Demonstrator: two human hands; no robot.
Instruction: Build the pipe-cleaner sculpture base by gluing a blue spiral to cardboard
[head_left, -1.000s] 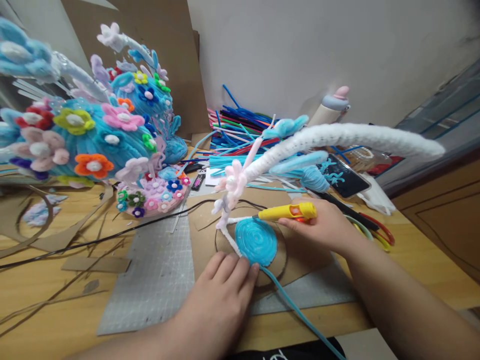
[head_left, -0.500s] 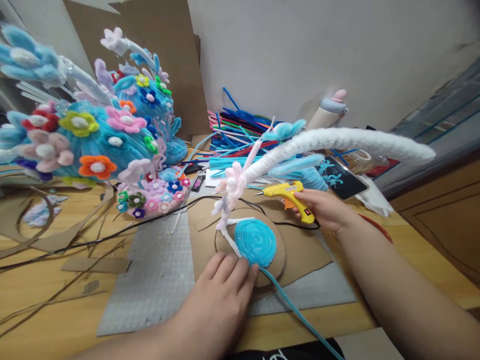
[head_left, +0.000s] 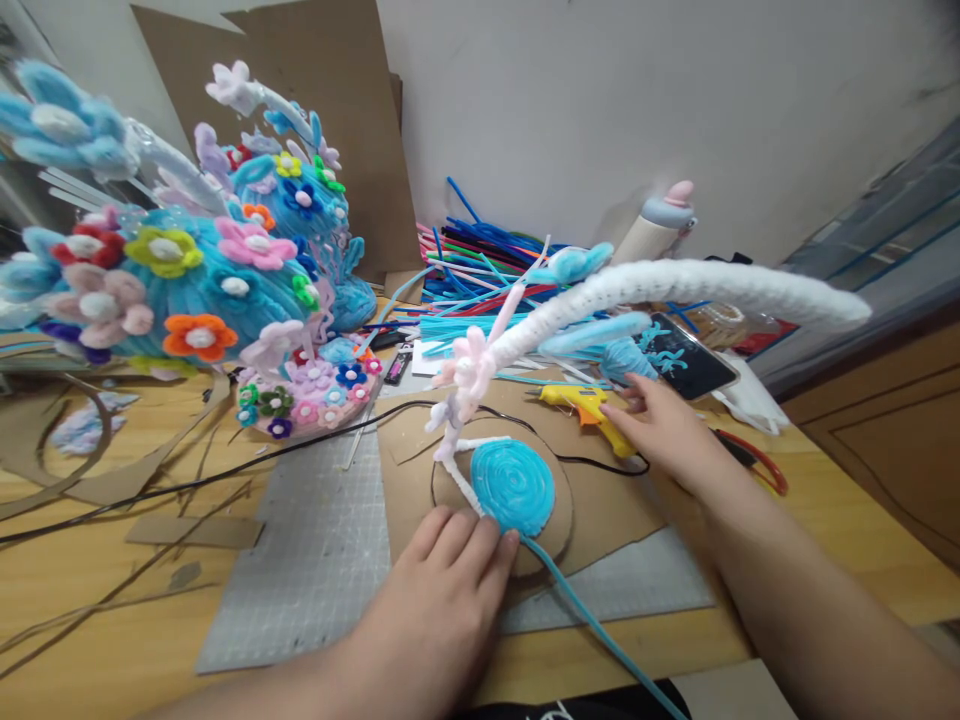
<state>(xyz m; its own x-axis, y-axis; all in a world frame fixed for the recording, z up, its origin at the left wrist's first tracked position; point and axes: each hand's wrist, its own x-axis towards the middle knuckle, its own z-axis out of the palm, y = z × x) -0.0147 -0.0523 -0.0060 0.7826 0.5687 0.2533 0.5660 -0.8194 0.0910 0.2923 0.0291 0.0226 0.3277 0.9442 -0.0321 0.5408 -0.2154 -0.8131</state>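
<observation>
A flat blue pipe-cleaner coil (head_left: 513, 486) lies on a round cardboard piece, its loose tail (head_left: 592, 622) running to the lower right. My left hand (head_left: 454, 570) presses at the coil's lower left edge, fingers together, where the tail leaves it. The yellow glue gun (head_left: 589, 410) rests on its side on the cardboard. Beside its handle is my right hand (head_left: 664, 430), fingers apart and holding nothing. A long white fuzzy stem (head_left: 675, 285) with a pink flower (head_left: 472, 365) arches over the coil.
Flower-covered blue fuzzy shapes (head_left: 217, 280) stand at the left. A bundle of pipe cleaners (head_left: 480, 250) lies by the wall. A dark phone (head_left: 694, 360) and red-handled pliers (head_left: 761, 465) are at the right. A black cord (head_left: 217, 470) crosses the grey cutting mat (head_left: 300, 560).
My right hand has let go of the glue gun, which now lies on the cardboard, and its fingers have opened. My left hand stays at the coil.
</observation>
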